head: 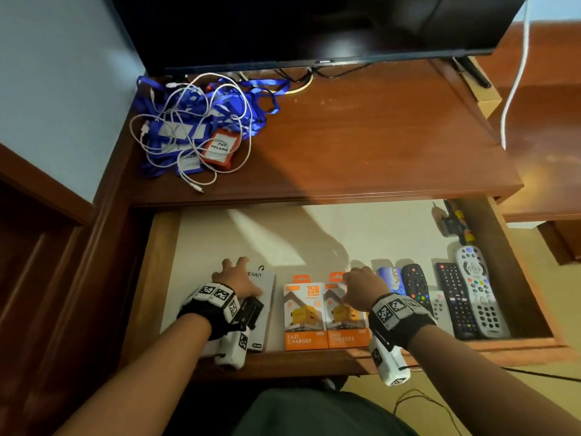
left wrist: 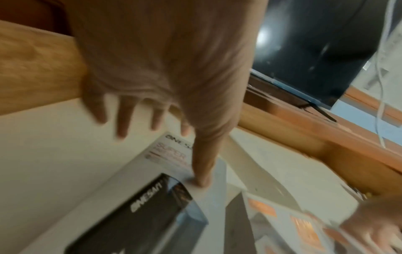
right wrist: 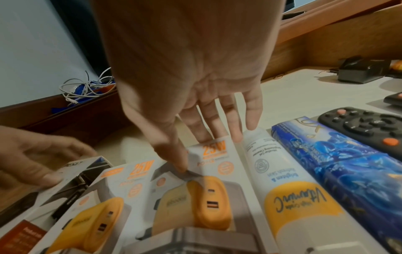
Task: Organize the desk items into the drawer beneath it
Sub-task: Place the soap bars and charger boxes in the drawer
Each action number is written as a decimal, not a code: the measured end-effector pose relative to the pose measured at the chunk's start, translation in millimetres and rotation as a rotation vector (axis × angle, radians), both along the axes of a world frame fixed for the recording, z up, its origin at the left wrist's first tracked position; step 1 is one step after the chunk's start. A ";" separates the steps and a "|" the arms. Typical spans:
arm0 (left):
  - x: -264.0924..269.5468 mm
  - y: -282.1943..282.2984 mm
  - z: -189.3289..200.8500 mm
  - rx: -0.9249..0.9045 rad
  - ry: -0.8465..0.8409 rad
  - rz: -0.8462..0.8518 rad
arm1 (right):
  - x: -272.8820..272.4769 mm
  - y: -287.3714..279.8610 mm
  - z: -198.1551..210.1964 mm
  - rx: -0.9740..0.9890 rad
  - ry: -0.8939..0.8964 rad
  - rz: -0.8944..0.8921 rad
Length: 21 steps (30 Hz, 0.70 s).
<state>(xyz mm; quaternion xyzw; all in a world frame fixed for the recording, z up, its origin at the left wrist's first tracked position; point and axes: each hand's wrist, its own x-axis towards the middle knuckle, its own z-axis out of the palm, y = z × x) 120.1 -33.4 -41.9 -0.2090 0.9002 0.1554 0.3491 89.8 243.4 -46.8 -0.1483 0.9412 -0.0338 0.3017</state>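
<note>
The drawer (head: 251, 234) under the desk is pulled out, lined in white. At its front left lies a grey power bank box (head: 267, 313) (left wrist: 165, 154). My left hand (head: 242, 276) (left wrist: 187, 130) rests on it with fingers spread and the thumb pressing its top face. Two orange charger boxes lie side by side, left (head: 305, 319) (right wrist: 104, 206) and right (head: 345, 328) (right wrist: 217, 197). My right hand (head: 352, 287) (right wrist: 195, 137) touches the right one's upper end with straight fingers. A tangle of blue lanyards and white cables (head: 195, 130) with an orange badge (head: 220, 149) lies on the desk top.
Right of the chargers lie a white tube (right wrist: 282, 189), a blue box (head: 390, 278) (right wrist: 337, 163) and several remotes (head: 456, 300). A black adapter (head: 452, 221) sits at the drawer's back right. A TV (head: 314, 26) stands at the desk's back.
</note>
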 end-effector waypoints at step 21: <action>37.3 13.5 -15.8 0.220 0.022 0.160 | -8.4 -6.8 -0.9 0.009 -0.004 -0.011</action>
